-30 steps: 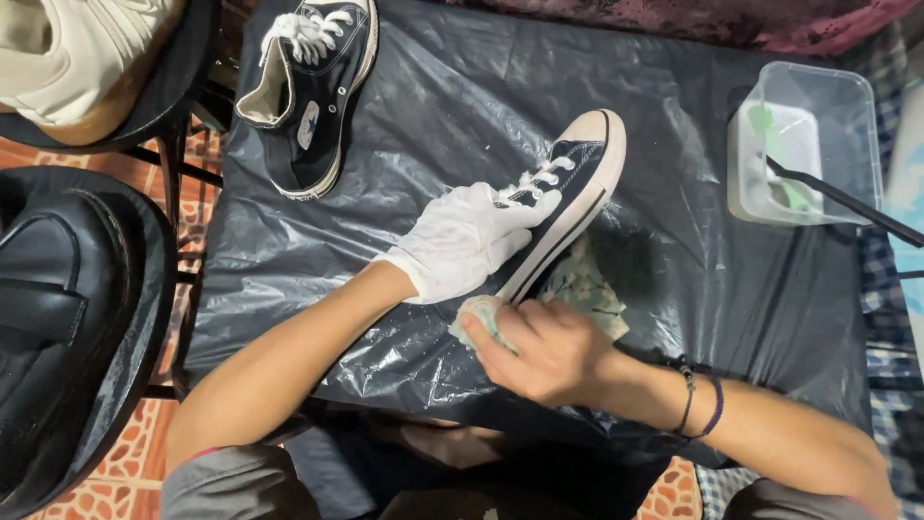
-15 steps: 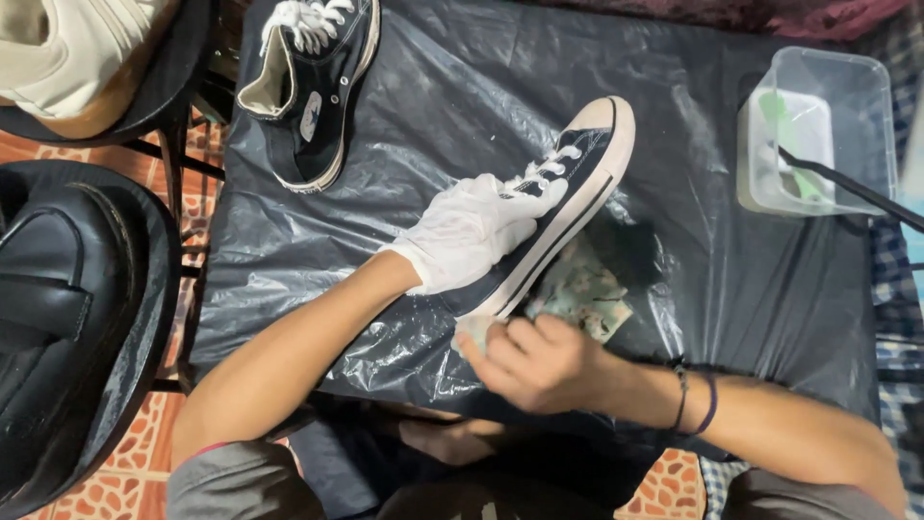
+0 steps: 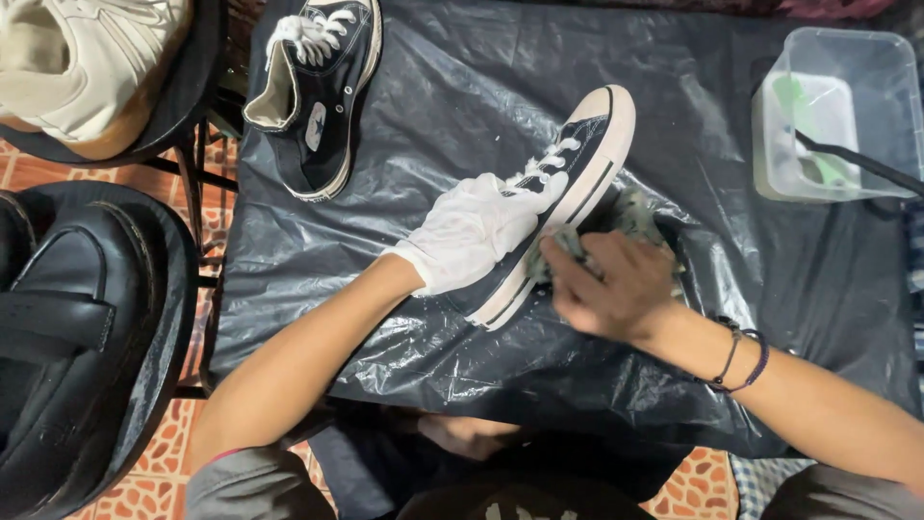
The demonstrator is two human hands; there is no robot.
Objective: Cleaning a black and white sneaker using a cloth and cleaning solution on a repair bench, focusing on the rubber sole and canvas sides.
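My left hand [image 3: 472, 229], in a white glove, presses down on a black canvas sneaker [image 3: 587, 144] with white laces, sole and toe cap, holding it at an angle on the black plastic sheet [image 3: 462, 96]. My right hand [image 3: 616, 284] grips a greenish patterned cloth [image 3: 630, 212] bunched against the white sole edge at the shoe's right side. Most of the cloth is hidden under the fingers. Dark bracelets circle the right wrist.
A second black high-top sneaker [image 3: 318, 87] lies at the sheet's far left. A clear plastic tub [image 3: 833, 116] holding green items and a dark-handled tool stands far right. Off the table's left edge sit a cream shoe [image 3: 87, 63] and a black leather shoe [image 3: 67, 318] on round stools.
My right hand has slid with the cloth from the heel end up along the sole towards the middle of the shoe. The gloved left hand stays on the shoe.
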